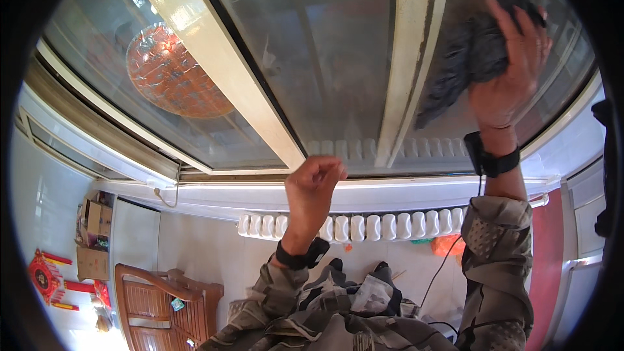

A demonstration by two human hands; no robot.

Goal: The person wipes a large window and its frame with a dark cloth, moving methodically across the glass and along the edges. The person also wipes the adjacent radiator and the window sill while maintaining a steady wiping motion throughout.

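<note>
My right hand [512, 81], raised at the upper right, presses a bunched dark grey cloth [473, 52] against the glass of a sliding window. Its fingers lie over the cloth, and part of the cloth hangs down along the pane. The middle window pane [325, 58] looks hazy and carries reflections. Lower down, my left hand [312, 188] is curled into a loose fist in front of the bottom window frame, with nothing visible in it. Both wrists wear black bands.
A white radiator [374, 227] runs below the sill. At lower left stand a wooden armchair [162, 305] and cardboard boxes [94, 240]. A round reddish foil-like disc [175, 71] shows at the left pane. A thin black cable [437, 273] hangs beside my right arm.
</note>
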